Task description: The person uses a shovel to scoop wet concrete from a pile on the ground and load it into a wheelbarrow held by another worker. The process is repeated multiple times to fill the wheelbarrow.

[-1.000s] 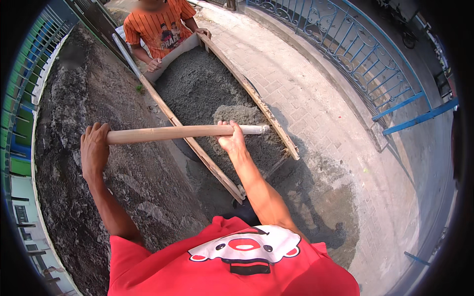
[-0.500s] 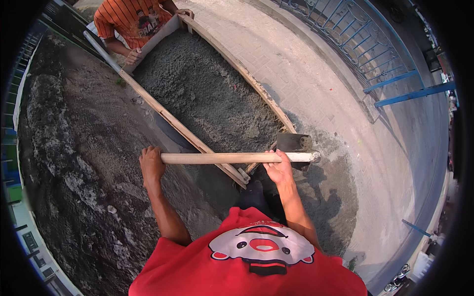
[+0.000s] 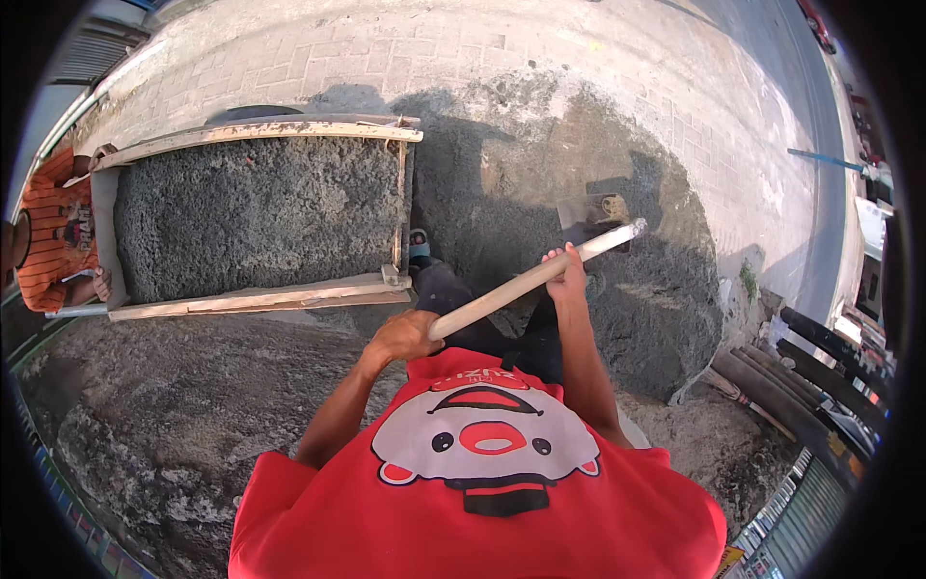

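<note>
A hoe (image 3: 509, 291) with a pale wooden handle and a broad metal blade is in both my hands. My left hand (image 3: 405, 336) is closed round the handle's near end, close to my red shirt. Further up the handle, my right hand (image 3: 567, 274) grips it a short way below the head. The blade hangs over a grey patch of wet mortar (image 3: 656, 309) on the ground; whether it touches cannot be told. To the left lies a wooden-sided box (image 3: 270, 129) filled with grey mortar (image 3: 260, 207).
Another person (image 3: 56, 232) in an orange striped shirt holds the box's far left end. Paving (image 3: 386, 58) runs behind the box, and rough dark ground (image 3: 193, 396) lies in front. Dark pipe-like lengths (image 3: 781, 376) are piled at the right.
My view has turned right, so the box now lies to my left. The hoe has swung away from the box's end, over the mortar patch, and its handle slants up to the right.
</note>
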{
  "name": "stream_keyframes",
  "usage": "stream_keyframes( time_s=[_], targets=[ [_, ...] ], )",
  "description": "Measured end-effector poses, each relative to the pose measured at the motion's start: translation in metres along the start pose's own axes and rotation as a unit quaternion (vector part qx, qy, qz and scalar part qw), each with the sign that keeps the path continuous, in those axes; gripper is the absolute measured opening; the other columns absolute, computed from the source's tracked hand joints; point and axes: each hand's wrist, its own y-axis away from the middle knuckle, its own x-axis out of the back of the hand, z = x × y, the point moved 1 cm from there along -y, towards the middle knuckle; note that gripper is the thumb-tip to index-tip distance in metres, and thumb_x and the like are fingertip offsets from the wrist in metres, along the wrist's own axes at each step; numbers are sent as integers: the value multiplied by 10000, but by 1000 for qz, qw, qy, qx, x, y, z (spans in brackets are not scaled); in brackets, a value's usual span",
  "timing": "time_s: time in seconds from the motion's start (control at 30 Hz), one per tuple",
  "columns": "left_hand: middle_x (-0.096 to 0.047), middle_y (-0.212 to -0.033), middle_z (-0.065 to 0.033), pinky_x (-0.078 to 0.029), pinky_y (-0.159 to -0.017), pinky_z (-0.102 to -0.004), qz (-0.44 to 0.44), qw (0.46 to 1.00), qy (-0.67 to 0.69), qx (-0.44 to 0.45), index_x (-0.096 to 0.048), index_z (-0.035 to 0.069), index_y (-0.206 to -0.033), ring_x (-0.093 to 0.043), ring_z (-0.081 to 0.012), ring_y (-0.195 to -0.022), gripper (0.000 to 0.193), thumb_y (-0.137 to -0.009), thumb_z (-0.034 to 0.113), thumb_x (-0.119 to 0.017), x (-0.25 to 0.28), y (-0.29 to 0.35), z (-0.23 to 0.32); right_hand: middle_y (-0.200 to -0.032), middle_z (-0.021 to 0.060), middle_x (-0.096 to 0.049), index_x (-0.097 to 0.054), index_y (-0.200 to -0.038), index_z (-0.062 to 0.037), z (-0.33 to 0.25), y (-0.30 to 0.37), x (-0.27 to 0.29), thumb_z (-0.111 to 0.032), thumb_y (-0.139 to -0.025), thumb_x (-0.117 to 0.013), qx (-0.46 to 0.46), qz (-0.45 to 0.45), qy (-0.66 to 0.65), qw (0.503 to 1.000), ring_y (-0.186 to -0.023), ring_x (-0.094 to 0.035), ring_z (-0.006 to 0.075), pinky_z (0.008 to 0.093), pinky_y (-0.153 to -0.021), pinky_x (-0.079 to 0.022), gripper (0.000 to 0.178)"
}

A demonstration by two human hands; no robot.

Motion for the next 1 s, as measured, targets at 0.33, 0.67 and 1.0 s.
stream_keyframes(
  time_s=[0.33,0.67,1.0],
  targets=[
    [-662,-877,-233,-503,-802,-463,31,995,-77,60,-640,10,-991,-645,-393,-858,362,-747,279,-648,-144,-202,147,-856,98,-516,-507,-973,-17,-59,-210,155,-62,-834,-629,-87,90,0,992,-699,-544,217,371,-624,-513,191],
    [-654,-893,-261,-513,-787,-439,-13,998,38,44,-601,-31,-1005,-642,-408,-878,386,-714,222,-633,-250,-460,217,-774,151,-533,-372,-1059,64,-145,-309,201,-110,-839,-603,45,145,269,951,-542,-570,207,350,-433,-524,363],
    [-620,-1064,-269,-471,-891,-452,-56,969,-28,237,-576,-4,-1113,-602,-396,-1018,438,-737,213,-632,-290,-383,122,-810,133,-559,-380,-1104,-37,39,-277,264,-189,-910,-530,-162,82,330,926,-556,-588,266,455,-482,-548,289]
  ],
)
